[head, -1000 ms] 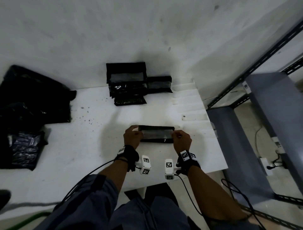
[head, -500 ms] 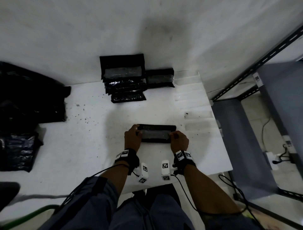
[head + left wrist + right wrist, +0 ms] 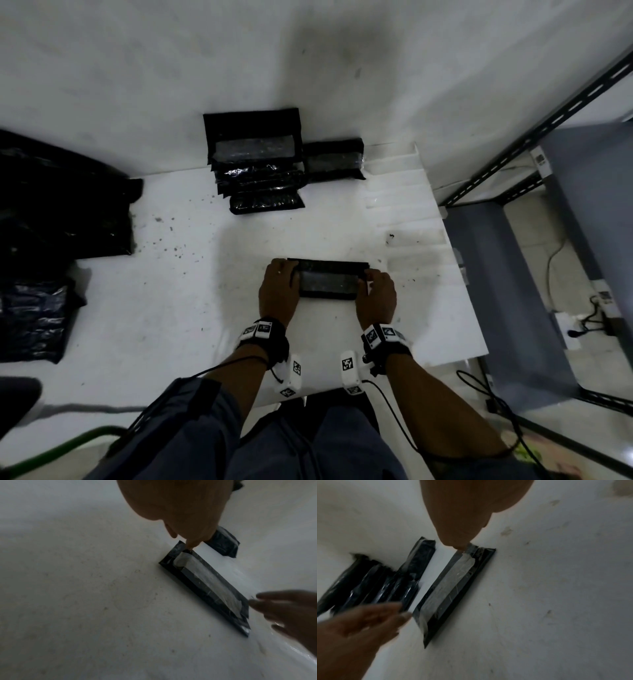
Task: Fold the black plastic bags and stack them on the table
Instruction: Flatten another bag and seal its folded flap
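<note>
Bag (image 3: 327, 280), black plastic, folded into a narrow flat rectangle, lies flat on the white table (image 3: 164, 308) near its front edge, long side running left to right. Left hand (image 3: 277, 291) is set at the bag's left end, right hand (image 3: 376, 291) at the right end. Fingers are extended on both, nothing is pinched or wrapped. On the left wrist view one fingertip (image 3: 189, 546) is seen pressed down on the bag's corner; on the right wrist view a fingertip (image 3: 458, 547) is pressed on the opposite end in the same way. A glossy strip (light reflection or a smoothed fold, cannot be told which) runs along the bag's top face.

Stack of folded black bags (image 3: 255, 164) is placed at the far side of the table against the wall (image 3: 205, 68), several overlapped, with one more folded bag (image 3: 334, 159) just beside it on the right. Pile of loose unfolded black bags (image 3: 61, 205) is spread over the table's left end, well apart from the hands. Dark specks are scattered on the tabletop between pile and stack. A grey metal shelf rack (image 3: 513, 291) stands to the right of the table, cables on the floor below it.
</note>
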